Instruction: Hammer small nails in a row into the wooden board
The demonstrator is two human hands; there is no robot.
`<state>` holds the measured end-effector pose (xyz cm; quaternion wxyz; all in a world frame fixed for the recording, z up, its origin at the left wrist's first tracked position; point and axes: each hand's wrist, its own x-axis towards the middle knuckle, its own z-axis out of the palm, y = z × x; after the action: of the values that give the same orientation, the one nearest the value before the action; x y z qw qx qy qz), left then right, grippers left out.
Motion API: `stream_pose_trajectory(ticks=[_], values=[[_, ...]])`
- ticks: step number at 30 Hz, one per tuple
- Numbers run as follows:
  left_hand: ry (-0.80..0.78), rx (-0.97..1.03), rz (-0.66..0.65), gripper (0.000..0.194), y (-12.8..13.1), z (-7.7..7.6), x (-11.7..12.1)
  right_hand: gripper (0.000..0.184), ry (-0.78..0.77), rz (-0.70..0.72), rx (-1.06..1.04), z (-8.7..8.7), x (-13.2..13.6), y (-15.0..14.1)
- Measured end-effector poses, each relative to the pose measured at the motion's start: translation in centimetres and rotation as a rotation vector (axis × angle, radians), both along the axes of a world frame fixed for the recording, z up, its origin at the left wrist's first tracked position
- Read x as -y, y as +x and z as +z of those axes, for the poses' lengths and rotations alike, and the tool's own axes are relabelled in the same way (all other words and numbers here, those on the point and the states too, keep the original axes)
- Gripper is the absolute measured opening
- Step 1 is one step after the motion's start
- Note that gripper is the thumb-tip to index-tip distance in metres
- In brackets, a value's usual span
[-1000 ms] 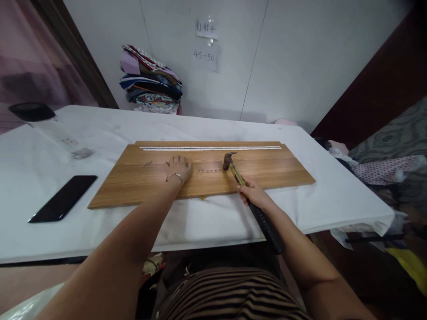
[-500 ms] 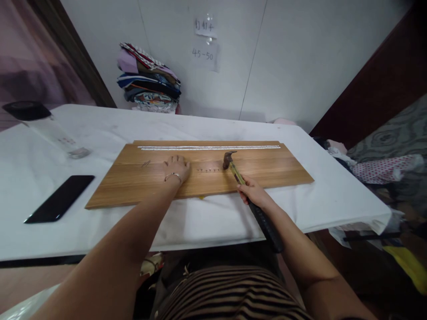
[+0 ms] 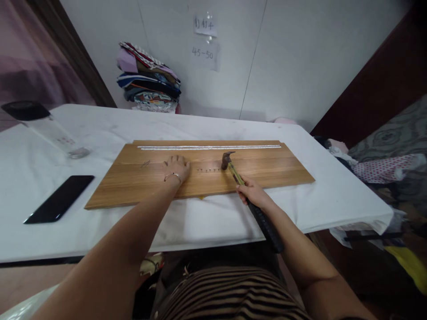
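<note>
A wooden board [image 3: 267, 171] lies across the table. My left hand [image 3: 176, 167] rests flat on it, fingers spread, holding nothing. My right hand [image 3: 251, 191] is wrapped round the handle of a claw hammer [image 3: 263, 224]. The hammer's rusty head is over the board, at the right end of a short row of nails [image 3: 208, 170] standing in the wood. Whether the head touches a nail is hidden. Several loose nails [image 3: 145, 164] lie left of my left hand. Two white measuring strips [image 3: 210, 147] run along the board's far edge.
On the white-covered table [image 3: 216, 226], a black phone [image 3: 60, 198] lies left of the board. A clear bottle with a black lid [image 3: 50, 129] lies behind it. Folded clothes [image 3: 150, 80] are stacked at the back wall, below paper notes [image 3: 205, 53].
The hammer head has shifted very slightly left, staying low over the right end of the nail row. My left hand has stayed in place on the board.
</note>
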<state>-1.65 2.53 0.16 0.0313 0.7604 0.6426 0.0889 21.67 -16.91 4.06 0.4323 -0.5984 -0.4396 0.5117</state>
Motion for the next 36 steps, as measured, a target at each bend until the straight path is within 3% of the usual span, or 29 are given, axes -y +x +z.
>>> stream_pose_trajectory(ticks=[36], values=[[-0.01,0.027,0.004,0.049,0.16,0.82,0.58,0.039,-0.011,-0.038,0.029,-0.13,0.32,-0.15]])
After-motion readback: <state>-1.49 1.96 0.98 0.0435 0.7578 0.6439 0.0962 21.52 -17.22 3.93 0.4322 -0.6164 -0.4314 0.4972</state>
